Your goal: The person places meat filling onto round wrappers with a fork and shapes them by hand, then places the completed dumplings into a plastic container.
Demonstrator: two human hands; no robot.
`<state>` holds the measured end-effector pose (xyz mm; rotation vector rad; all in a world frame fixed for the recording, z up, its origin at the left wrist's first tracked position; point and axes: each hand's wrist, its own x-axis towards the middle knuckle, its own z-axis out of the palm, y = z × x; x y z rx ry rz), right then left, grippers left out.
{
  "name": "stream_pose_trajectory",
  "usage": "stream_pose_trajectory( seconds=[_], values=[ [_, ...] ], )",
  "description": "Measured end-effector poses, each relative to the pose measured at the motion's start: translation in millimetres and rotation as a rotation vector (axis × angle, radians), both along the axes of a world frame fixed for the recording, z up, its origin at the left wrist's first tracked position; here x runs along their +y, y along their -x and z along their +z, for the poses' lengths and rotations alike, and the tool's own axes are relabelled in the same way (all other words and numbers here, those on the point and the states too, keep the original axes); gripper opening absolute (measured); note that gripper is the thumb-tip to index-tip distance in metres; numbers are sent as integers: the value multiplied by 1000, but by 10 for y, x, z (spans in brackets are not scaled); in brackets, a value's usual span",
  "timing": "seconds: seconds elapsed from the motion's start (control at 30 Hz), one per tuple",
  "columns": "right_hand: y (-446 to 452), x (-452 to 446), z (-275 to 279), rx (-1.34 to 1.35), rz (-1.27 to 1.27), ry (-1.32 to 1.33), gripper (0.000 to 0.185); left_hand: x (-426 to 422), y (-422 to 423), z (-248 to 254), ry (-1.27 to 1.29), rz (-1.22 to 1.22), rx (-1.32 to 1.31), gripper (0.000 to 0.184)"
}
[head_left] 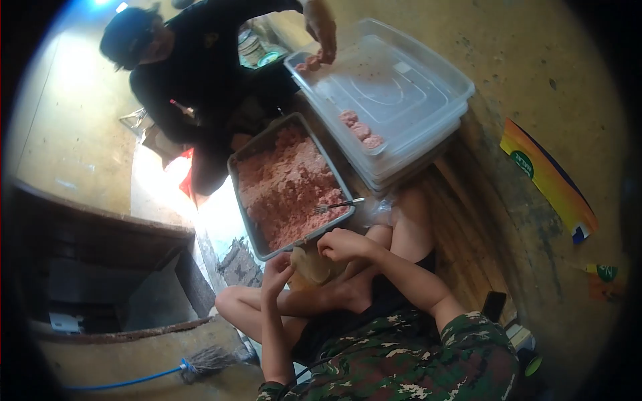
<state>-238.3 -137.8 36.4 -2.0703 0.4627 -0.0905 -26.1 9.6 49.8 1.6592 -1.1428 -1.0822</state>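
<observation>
While the big tub of pink ground mix [284, 167] fills the middle of the frame, the action's just below its lower rim. The two hands are a little apart, with a pale thin piece [309, 266] between them, a bit below center. The left hand [275, 273] is mostly closed, fingertips pinched on its left edge. The right hand [344, 246] is loosely curled at its upper right, but I can't tell if those fingers touch it. The piece's long axis looks slanted, upper left to lower right, though it's kinda blurry; no clue which end is the front. A fork [334, 206] lies on the mix near the tub's right corner, handle pointing right. Up top, the co-worker's hand [322, 33] is at some round patties [361, 130] on the clear plastic bin [414, 100], fingers bent down.
</observation>
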Motion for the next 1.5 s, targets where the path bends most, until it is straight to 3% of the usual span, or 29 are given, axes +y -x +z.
stream_pose_trajectory(
  seconds=[0.07, 0.13, 0.2, 0.23, 0.27, 0.33, 0.37, 0.47, 0.6, 0.73, 0.8, 0.87, 1.03, 1.1, 1.17, 1.2, 1.27, 1.3, 1.5],
  values=[
    [-24, 3, -96, -47, -56, -10, 19, 71, -107, -171, -65, -46, 178, 14],
    [-34, -2, -82, 21, 25, 21, 25, 126, -147, -288, -16, -59, 168, 19],
    [-76, 103, -234, -118, -66, -54, 38, 113, 9, -217, 63, 1, 582, 28],
    [-103, 124, -283, -184, 23, -106, 47, 123, 14, -245, 105, 1, 716, 34],
    [-170, 135, -362, -182, 43, -94, 47, 137, 14, -268, 124, 14, 716, 34],
    [-291, 150, -441, -230, 266, -462, 46, 144, 23, -232, 166, 73, 857, 35],
    [-293, 120, -481, -158, 291, -463, 40, 180, 17, -205, 180, 79, 861, 35],
    [-302, 228, -265, -21, 181, -673, 30, 271, 27, -130, 344, 190, 1057, 39],
    [-356, 346, -176, -134, 59, -711, 23, 314, 55, -184, 491, 295, 1342, 46],
    [-268, 228, -503, 54, 51, -605, 28, 379, -85, -203, 628, 360, 1521, 51],
    [-170, 323, -564, 115, 49, -520, 30, 424, -186, -223, 688, 327, 1499, 58],
    [-115, 575, -198, 424, -223, 455, 34, 460, -213, -16, 764, 232, 1532, 63],
    [-556, 1099, 164, -425, -134, 195, 24, 659, -270, 495, 968, 202, 1372, 70],
    [-785, 1565, 348, -475, -137, 4, 20, 784, -325, 632, 1014, 169, 1330, 72],
    [-988, 1950, 307, -697, -34, -33, 19, 910, -387, 754, 1107, 145, 1214, 71],
    [-1018, 2155, 271, -652, -32, -70, 20, 984, -436, 759, 1106, 138, 1212, 71],
    [-1022, 2354, 249, -827, -17, 267, 21, 1185, -515, 719, 1157, 183, 1173, 75],
    [-992, 2402, 229, -828, -19, 264, 21, 1277, -528, 718, 1196, 52, 1191, 71],
    [-753, 2622, 197, -847, 30, 473, 20, 1716, -462, 721, 1225, 103, 1150, 62]
  ],
)
